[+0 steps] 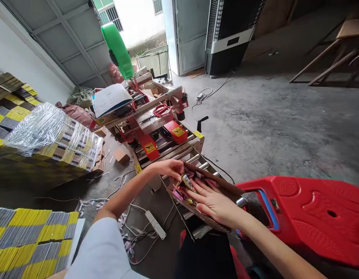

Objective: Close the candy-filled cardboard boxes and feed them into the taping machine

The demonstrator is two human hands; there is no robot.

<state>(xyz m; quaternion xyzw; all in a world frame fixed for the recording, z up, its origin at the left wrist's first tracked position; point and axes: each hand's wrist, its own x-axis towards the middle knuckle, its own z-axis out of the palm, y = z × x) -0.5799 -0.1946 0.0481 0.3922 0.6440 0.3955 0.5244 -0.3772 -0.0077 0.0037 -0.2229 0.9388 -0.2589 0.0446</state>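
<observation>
A long, narrow cardboard box [230, 186] sits on the metal rollers [194, 159], filled with small colourful packets [179, 193] in pink, yellow and white. My left hand [170, 168] curls over the box's far left end, its fingertips inside beside a white-and-yellow packet [186, 180]. Part of its grip is hidden. Lying flat on the packets, my right hand [210, 199] has its fingers stretched out toward the left end.
Beyond the box stands a red carton-sealing machine [176, 131] with a green tape roll [118, 50], red scissors [162, 110] and papers [111, 99]. At right is a red plastic stool [313, 209]. A power strip [155, 224] and cables lie below; cardboard stacks [34, 236] stand left.
</observation>
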